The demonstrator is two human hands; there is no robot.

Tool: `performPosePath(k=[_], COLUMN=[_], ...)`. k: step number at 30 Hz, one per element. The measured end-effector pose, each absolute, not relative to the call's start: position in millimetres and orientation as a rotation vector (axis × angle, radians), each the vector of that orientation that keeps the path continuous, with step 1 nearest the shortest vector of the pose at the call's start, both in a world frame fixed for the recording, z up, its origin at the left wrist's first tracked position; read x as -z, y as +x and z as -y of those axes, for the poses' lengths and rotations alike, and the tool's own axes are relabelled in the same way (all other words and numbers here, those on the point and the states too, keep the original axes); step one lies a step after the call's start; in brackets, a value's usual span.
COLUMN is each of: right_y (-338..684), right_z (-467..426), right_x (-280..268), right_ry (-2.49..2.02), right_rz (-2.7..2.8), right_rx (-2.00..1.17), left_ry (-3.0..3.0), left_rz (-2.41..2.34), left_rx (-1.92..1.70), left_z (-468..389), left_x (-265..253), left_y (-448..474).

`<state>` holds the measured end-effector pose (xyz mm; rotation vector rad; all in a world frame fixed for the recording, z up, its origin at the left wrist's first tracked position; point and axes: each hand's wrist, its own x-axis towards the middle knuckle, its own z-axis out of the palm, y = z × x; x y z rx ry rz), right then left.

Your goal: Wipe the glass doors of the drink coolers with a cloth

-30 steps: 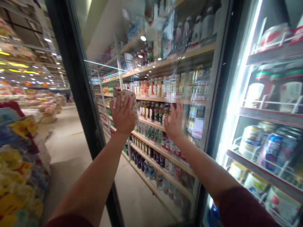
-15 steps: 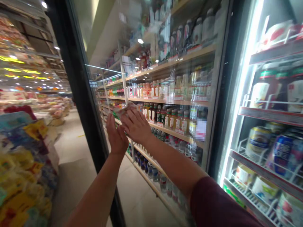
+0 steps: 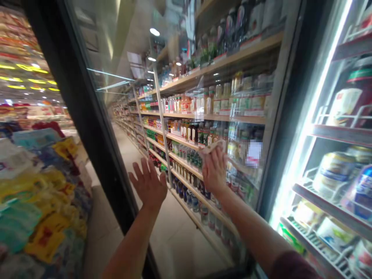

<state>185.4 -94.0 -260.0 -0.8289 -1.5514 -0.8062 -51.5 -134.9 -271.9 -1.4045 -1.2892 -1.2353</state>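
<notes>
In the head view a glass door [image 3: 177, 244] with a black frame [image 3: 100, 143] stands swung open in front of me. My left hand [image 3: 150, 185] is raised at the glass close to the frame, fingers spread, with nothing in it. My right hand [image 3: 214, 172] holds a pale cloth [image 3: 217, 145] flat to the glass near the middle of the door. Part of the cloth is hidden under the fingers. A small blurred label [image 3: 254, 153] is on the door to the right of the cloth.
Through the glass appear wooden shelves [image 3: 186, 167] with rows of bottles, partly covered by reflections. At right, a lit cooler holds cans [image 3: 331, 172] and bottles on wire-fronted shelves [image 3: 343, 139]. Colourful packaged goods [image 3: 46, 186] are piled at left beside the aisle floor [image 3: 100, 232].
My right hand has slid the cloth rightward and slightly down across the glass. My left hand has moved from beside it and now has its fingers spread. The view has shifted.
</notes>
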Motion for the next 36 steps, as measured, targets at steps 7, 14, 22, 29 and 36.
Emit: performPosePath(k=[7, 14, 22, 29, 36], right_y=[184.4, 180.0, 212.6, 189.9, 220.3], right_z=[110.8, 120.2, 105.5, 122.7, 101.7], right_x=[262.0, 293.5, 281.6, 347.5, 274.7], right_ry=[-0.648, -0.694, -0.892, -0.571, -1.032], right_rz=[1.705, 1.636, 1.395, 1.889, 1.353], right_rx=[0.812, 0.769, 0.772, 0.905, 0.702], left_ry=[-1.409, -1.444, -1.448, -1.556, -1.526], left_rz=[1.317, 1.229, 1.136, 1.055, 1.160], left_rx=[1.212, 1.082, 0.975, 0.899, 1.047], left_z=[156.3, 161.6, 165.3, 174.3, 173.5], left_x=[270.7, 290.1, 300.4, 314.4, 246.3], left_y=[-44.7, -41.2, -35.6, -29.1, -45.3])
